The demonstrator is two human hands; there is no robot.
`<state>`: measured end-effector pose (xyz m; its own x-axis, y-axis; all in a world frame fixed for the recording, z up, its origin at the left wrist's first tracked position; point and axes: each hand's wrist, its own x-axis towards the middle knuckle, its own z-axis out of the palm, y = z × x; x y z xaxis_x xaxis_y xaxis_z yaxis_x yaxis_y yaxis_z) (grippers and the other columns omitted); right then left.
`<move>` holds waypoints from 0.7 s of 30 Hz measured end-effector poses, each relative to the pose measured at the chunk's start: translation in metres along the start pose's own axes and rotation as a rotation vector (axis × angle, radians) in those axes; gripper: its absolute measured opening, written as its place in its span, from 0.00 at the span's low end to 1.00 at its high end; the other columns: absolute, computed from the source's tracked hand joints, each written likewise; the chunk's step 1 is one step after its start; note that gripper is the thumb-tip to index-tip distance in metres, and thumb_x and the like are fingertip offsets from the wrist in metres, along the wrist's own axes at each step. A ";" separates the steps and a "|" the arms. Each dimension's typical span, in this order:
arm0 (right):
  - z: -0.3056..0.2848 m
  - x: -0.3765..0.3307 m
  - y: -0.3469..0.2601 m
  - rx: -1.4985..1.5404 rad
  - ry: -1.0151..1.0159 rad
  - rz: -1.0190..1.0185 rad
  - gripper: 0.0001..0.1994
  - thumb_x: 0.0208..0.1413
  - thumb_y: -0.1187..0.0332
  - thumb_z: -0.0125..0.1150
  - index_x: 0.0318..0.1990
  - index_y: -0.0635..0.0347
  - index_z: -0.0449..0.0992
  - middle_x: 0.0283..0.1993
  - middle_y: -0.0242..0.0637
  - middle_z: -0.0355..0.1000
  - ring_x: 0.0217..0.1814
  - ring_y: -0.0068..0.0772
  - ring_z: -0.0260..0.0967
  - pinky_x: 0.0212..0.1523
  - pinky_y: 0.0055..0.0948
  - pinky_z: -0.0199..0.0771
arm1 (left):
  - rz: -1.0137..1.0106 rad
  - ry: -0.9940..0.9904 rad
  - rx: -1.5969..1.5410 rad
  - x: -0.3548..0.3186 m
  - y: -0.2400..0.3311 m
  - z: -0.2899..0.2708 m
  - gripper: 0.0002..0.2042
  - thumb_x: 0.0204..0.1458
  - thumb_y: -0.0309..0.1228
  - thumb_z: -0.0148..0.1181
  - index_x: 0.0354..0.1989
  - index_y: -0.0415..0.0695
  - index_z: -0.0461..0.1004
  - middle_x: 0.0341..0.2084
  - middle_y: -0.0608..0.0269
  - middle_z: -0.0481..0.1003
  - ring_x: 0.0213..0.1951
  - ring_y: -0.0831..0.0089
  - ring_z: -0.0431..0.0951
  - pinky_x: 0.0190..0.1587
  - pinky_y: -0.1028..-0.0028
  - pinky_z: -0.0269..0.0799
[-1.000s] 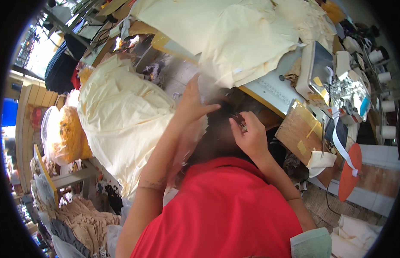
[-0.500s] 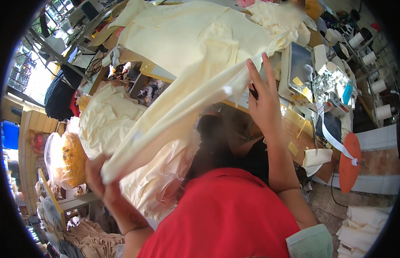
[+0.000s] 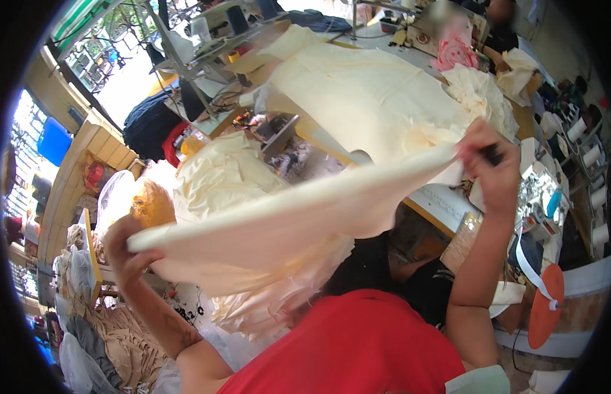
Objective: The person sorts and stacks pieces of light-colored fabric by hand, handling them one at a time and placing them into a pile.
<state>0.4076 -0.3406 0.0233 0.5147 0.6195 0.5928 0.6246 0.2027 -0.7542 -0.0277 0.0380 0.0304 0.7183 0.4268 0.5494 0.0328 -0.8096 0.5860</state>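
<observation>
- You are in a garment sewing workshop.
- A sewing machine (image 3: 542, 197) stands at the right of the worktable (image 3: 443, 197).
- Thread cones (image 3: 591, 157) line the right side.
- Cream fabric pieces (image 3: 371, 98) cover the table, and more are heaped at the left (image 3: 220, 177).
- Bundles of beige cloth (image 3: 122, 335) are stacked below at the left.

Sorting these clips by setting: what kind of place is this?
Probably a garment sewing workshop: cream fabric stretched between both hands, a sewing machine on the worktable, thread cones at the right.
</observation>
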 end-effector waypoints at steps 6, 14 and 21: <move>0.026 0.082 -0.010 0.124 0.370 -0.008 0.06 0.63 0.68 0.63 0.39 0.62 0.77 0.21 0.24 0.66 0.20 0.14 0.60 0.23 0.17 0.59 | 0.035 0.007 0.537 0.112 -0.039 0.049 0.11 0.43 0.22 0.66 0.32 0.36 0.69 0.24 0.46 0.69 0.30 0.47 0.72 0.33 0.58 0.67; 0.131 0.042 -0.030 0.370 0.039 0.119 0.05 0.64 0.71 0.61 0.38 0.63 0.76 0.45 0.43 0.80 0.21 0.14 0.62 0.24 0.16 0.63 | 0.008 0.673 1.101 -0.026 -0.004 -0.093 0.07 0.47 0.24 0.65 0.32 0.42 0.72 0.27 0.57 0.75 0.30 0.59 0.78 0.34 0.66 0.72; 0.189 -0.058 0.083 0.252 -0.207 0.477 0.04 0.61 0.72 0.63 0.39 0.63 0.81 0.42 0.35 0.81 0.23 0.11 0.62 0.25 0.15 0.62 | -0.466 -0.046 0.607 -0.136 0.018 0.010 0.16 0.35 0.22 0.72 0.36 0.39 0.74 0.28 0.54 0.74 0.33 0.55 0.77 0.37 0.64 0.72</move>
<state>0.3186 -0.2158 -0.1270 0.5632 0.8173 0.1217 0.1792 0.0229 -0.9835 -0.1182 -0.0391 -0.0396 0.5647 0.7717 0.2926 0.7057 -0.6353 0.3137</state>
